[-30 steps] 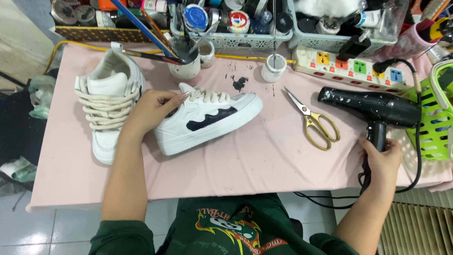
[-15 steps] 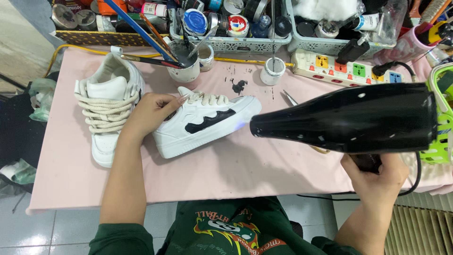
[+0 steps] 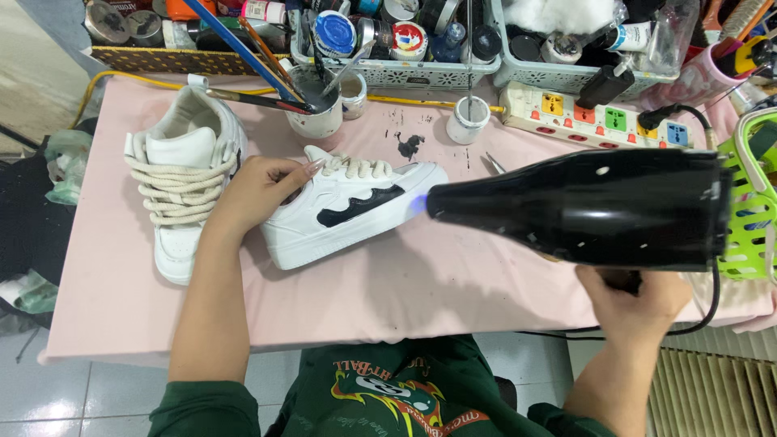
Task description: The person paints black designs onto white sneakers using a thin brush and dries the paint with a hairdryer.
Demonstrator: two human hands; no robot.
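Note:
My left hand (image 3: 257,190) grips the heel end of a white sneaker with a black painted patch (image 3: 350,212), which lies on its side on the pink table cover (image 3: 421,283). My right hand (image 3: 635,298) holds the handle of a black hair dryer (image 3: 583,206). The dryer is raised above the table, its nozzle pointing left at the toe of that sneaker, a short gap away. A second white sneaker with thick cream laces (image 3: 184,186) lies to the left of my left hand.
A paint cup with brushes (image 3: 312,101) and a small white jar (image 3: 468,120) stand behind the sneakers. Grey baskets of paint pots (image 3: 388,40) line the back. A power strip (image 3: 603,117) lies at the back right, a green basket (image 3: 749,206) at the right edge.
My right hand has picked the hair dryer up off the table and swung its nozzle left toward the painted sneaker, covering the scissors. My left hand stays on the sneaker.

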